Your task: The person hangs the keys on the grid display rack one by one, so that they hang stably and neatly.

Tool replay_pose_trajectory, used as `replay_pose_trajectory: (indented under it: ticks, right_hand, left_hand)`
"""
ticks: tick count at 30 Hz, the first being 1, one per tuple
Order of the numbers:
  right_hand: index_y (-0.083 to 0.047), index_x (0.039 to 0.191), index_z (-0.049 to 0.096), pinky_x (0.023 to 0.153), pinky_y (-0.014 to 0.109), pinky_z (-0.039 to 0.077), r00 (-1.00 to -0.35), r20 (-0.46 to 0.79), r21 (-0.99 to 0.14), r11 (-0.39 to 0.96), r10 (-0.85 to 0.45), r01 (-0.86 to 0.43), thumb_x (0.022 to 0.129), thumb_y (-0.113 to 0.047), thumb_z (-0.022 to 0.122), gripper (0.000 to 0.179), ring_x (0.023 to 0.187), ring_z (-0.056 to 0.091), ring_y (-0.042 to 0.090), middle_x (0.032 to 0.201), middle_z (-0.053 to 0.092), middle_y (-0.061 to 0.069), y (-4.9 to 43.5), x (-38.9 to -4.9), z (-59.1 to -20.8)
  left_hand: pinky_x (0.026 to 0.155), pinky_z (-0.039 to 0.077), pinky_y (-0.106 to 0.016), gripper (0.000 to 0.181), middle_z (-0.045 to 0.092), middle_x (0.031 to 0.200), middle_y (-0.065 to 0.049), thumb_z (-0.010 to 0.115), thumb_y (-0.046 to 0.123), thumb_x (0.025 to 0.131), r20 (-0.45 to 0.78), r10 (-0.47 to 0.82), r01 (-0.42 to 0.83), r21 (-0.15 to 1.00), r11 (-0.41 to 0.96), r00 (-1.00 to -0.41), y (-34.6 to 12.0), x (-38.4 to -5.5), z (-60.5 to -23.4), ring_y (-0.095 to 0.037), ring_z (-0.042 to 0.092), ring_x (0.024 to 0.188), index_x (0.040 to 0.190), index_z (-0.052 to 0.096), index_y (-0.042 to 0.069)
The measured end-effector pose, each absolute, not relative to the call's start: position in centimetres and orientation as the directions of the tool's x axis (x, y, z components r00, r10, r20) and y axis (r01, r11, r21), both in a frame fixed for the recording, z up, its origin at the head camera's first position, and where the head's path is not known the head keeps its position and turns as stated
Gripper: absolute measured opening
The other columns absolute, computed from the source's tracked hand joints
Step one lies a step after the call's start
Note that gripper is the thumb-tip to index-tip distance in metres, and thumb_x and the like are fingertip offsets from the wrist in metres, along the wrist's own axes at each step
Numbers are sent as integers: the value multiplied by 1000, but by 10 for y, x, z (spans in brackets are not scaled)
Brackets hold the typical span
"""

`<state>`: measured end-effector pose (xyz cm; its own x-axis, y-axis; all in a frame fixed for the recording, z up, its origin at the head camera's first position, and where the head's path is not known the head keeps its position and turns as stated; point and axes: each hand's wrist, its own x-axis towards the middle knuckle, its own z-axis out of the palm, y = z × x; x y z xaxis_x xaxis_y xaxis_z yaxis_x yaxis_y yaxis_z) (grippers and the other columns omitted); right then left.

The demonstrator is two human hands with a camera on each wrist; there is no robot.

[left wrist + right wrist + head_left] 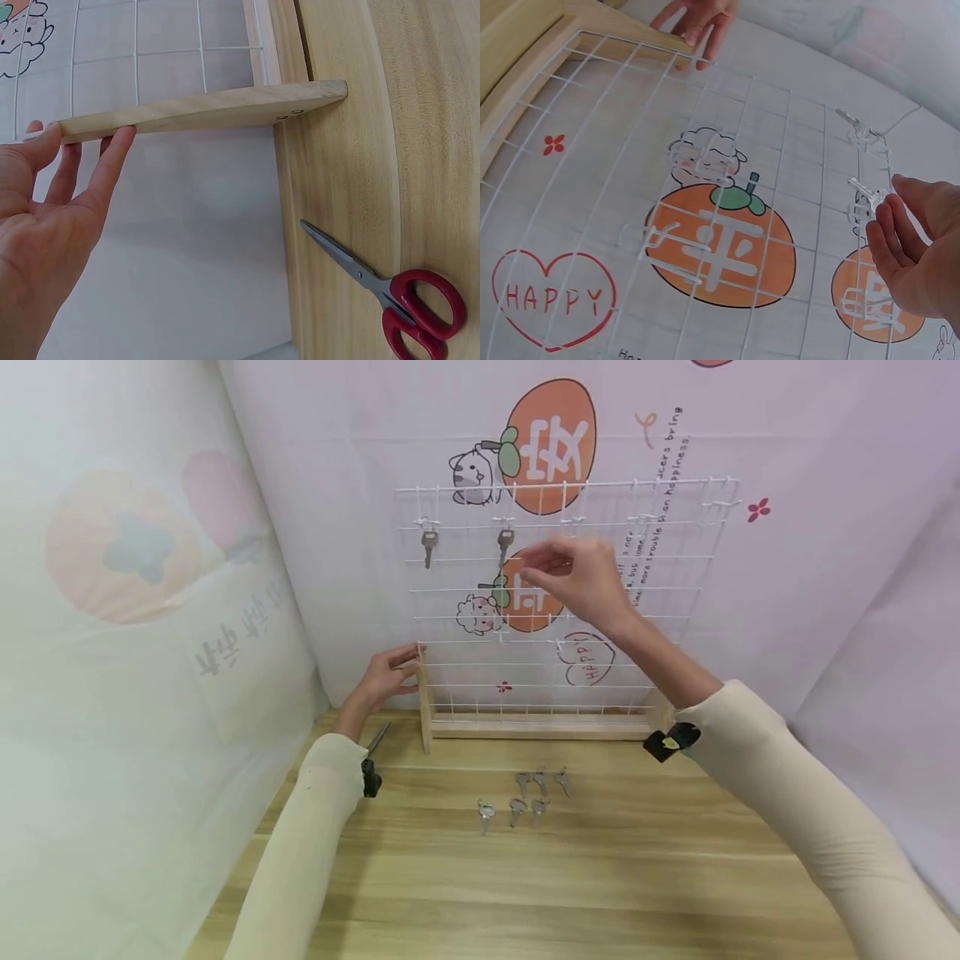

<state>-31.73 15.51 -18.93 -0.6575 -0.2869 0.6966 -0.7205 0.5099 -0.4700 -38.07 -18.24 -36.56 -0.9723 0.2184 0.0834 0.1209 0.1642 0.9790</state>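
Cream long sleeves [832, 835] reach over the pale wood-grain table [600, 893] toward the white wire grid rack [558, 642] on its wooden base. At the rack's left end, the left hand [386, 678] pinches the flat wooden upright [202, 109] between thumb and fingers, probably to steady it. Before the rack's upper half, the right hand [585, 578] has loosely bent fingers, apparently empty; whether it touches a key cannot be told. Red-handled metal scissors [373, 283] lie left of the rack, perhaps set aside. Six small silver metal keys [518, 808] lie in front of the rack, seemingly within reach; two hanging keys [506, 538] dangle from its upper hooks, blades down.
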Motion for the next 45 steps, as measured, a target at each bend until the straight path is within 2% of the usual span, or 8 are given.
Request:
replay_pose_trajectory:
  ticks: [5, 13, 19, 27, 31, 38, 45]
  right_hand:
    - [-2, 111, 79, 79, 20, 62, -657, 673, -457, 509, -338, -730, 92, -9, 82, 21, 87, 75, 18, 99, 79, 9, 156, -310, -211]
    - [-5, 112, 79, 84, 36, 65, -705, 598, -475, 541, -380, -694, 91, -11, 83, 22, 88, 75, 19, 99, 79, 8, 164, -307, -253]
    - [-7, 112, 79, 85, 38, 65, -737, 541, -494, 556, -405, -668, 92, -13, 81, 21, 89, 73, 18, 101, 78, 6, 173, -304, -281]
    - [-4, 112, 78, 85, 37, 64, -761, 459, -514, 562, -458, -648, 93, -9, 80, 20, 91, 73, 21, 105, 78, 9, 188, -306, -319]
    - [-4, 109, 79, 82, 37, 65, -760, 445, -517, 558, -473, -650, 91, -6, 81, 18, 88, 74, 21, 101, 78, 9, 193, -310, -342]
    - [-4, 104, 79, 73, 28, 64, -748, 416, -504, 554, -516, -663, 89, -4, 82, 15, 81, 73, 17, 94, 78, 6, 199, -313, -388]
    - [-2, 103, 78, 68, 24, 62, -760, 346, -532, 552, -550, -642, 90, -5, 81, 14, 78, 72, 15, 91, 77, 6, 200, -312, -426]
  left_hand:
    - [106, 53, -55, 48, 42, 162, -14, 53, 4, 109, 80, 204, 118, 977, 177, -976, -187, -380, -368, -35, 42, 147, 156, 48, 10]
    - [107, 52, -55, 48, 41, 163, -14, 52, 5, 109, 82, 216, 121, 977, 173, -973, -190, -381, -372, -36, 41, 147, 157, 47, 10]
    - [108, 51, -55, 50, 40, 163, -12, 53, 6, 109, 70, 216, 108, 980, 168, -974, -188, -383, -371, -34, 41, 148, 158, 45, 11]
    - [107, 52, -56, 48, 43, 162, -12, 54, 6, 109, 73, 216, 108, 982, 156, -974, -184, -387, -367, -33, 44, 146, 157, 48, 11]
    - [108, 52, -56, 48, 42, 162, -13, 53, 7, 109, 77, 216, 114, 980, 164, -973, -185, -388, -369, -33, 44, 146, 157, 47, 10]
    - [108, 52, -55, 48, 42, 163, -12, 53, 6, 109, 61, 204, 95, 982, 162, -977, -184, -388, -367, -33, 44, 146, 157, 48, 11]
    - [108, 52, -56, 47, 44, 162, -11, 55, 7, 108, 44, 187, 75, 984, 162, -981, -182, -386, -365, -33, 44, 146, 154, 52, 12]
